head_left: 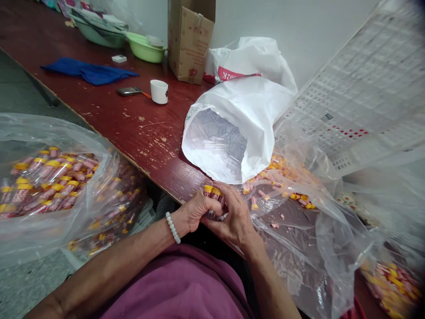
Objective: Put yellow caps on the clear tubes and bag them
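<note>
My left hand (195,210), with a pale bead bracelet on its wrist, is closed around small clear tubes with yellow caps (215,194). Curled round the same tubes from the right is my right hand (234,215). Both hands meet at the table's front edge, just below the mouth of a white sack (249,106) that holds clear empty tubes (215,137). Fingers hide the lower part of the held tubes. Loose yellow caps and pink pieces (282,170) lie on clear plastic right of the sack.
At the left, a large plastic bag (96,177) holds many filled, yellow-capped tubes. A white crate (358,88) leans at the right. On the red table (116,119) are a white cup (159,91), a phone (129,91), blue cloth (93,71), a carton (189,44) and basins (146,48).
</note>
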Demonstrator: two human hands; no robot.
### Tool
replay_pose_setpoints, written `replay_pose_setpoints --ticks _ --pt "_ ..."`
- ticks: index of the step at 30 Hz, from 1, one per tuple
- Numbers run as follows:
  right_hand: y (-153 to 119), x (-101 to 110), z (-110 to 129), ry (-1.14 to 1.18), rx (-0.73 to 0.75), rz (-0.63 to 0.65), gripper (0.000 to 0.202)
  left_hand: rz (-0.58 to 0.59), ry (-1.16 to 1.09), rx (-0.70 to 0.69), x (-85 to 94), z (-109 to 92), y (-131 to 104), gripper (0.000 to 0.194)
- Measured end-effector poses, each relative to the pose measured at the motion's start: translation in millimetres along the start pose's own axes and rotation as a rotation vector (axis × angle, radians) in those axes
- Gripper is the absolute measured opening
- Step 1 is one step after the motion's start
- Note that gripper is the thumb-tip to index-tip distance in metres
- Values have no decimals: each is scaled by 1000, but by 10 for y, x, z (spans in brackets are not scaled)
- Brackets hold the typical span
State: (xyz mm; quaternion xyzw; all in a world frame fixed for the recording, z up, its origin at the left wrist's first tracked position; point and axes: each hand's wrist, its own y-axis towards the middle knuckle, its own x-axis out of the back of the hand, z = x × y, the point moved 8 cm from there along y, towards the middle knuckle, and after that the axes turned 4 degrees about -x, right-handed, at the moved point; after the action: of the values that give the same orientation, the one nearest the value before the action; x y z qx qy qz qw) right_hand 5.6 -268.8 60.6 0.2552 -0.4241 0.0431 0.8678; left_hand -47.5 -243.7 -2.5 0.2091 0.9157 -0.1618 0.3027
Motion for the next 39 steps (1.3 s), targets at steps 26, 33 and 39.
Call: replay_pose_setpoints --ticks 26,33,39 --pt "63 -247 153 147 118 81 88 -51 -239 51 520 -31 -287 23" --pt "100 -304 232 128 151 40 78 -66 -173 -34 552 -130 -313 28" --pt "191 -479 207 233 90 182 108 -18 -10 -119 592 -353 -379 27"
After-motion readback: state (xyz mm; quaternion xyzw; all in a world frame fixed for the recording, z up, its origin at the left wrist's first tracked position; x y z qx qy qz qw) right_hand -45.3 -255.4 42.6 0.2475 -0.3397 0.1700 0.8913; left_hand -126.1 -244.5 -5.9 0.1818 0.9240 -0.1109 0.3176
